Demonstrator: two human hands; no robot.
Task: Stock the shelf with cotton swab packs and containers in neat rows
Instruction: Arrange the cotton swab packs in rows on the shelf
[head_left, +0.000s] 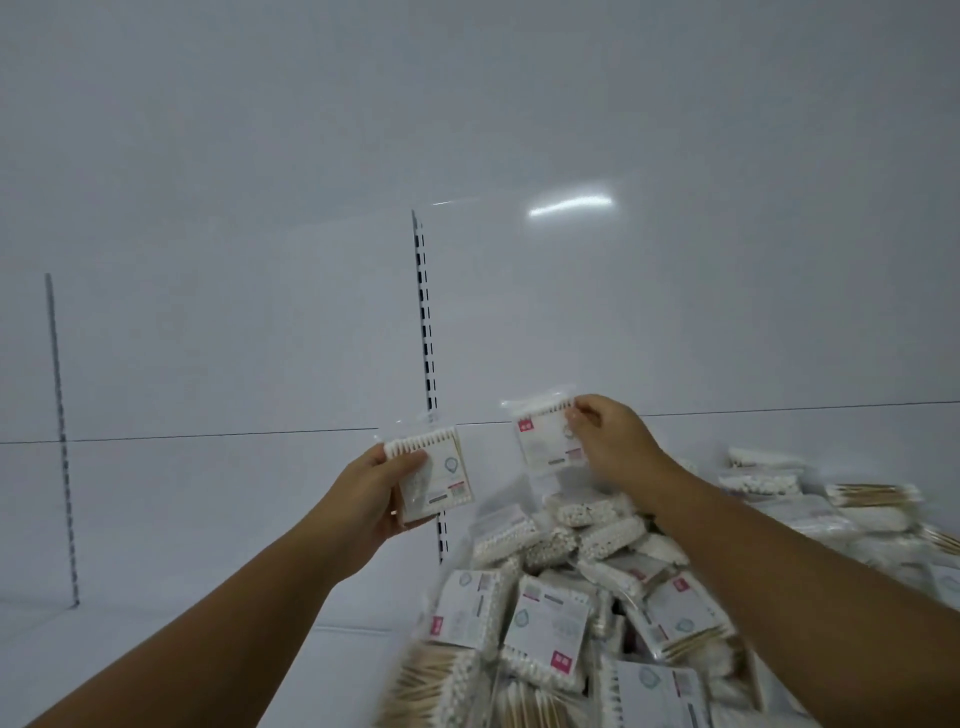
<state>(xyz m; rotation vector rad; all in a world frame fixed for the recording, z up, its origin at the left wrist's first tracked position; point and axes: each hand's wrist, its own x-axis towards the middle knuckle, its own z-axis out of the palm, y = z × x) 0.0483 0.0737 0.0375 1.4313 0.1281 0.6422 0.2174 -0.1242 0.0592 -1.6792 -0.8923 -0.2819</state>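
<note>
The shelf board (343, 665) on the left side lies bare up to the back wall (234, 260), so a hand can pass there freely. On the right, a loose heap of swab packs (561, 597) blocks the way. More packs (769, 483) lie behind it at the far right. The slotted rail (425, 312) sits flat against the wall.

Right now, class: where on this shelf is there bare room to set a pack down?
Bare shelf runs from the pile leftward past the left upright. The right side is crowded: the pile sprawls there, loose and overlapping.
</note>
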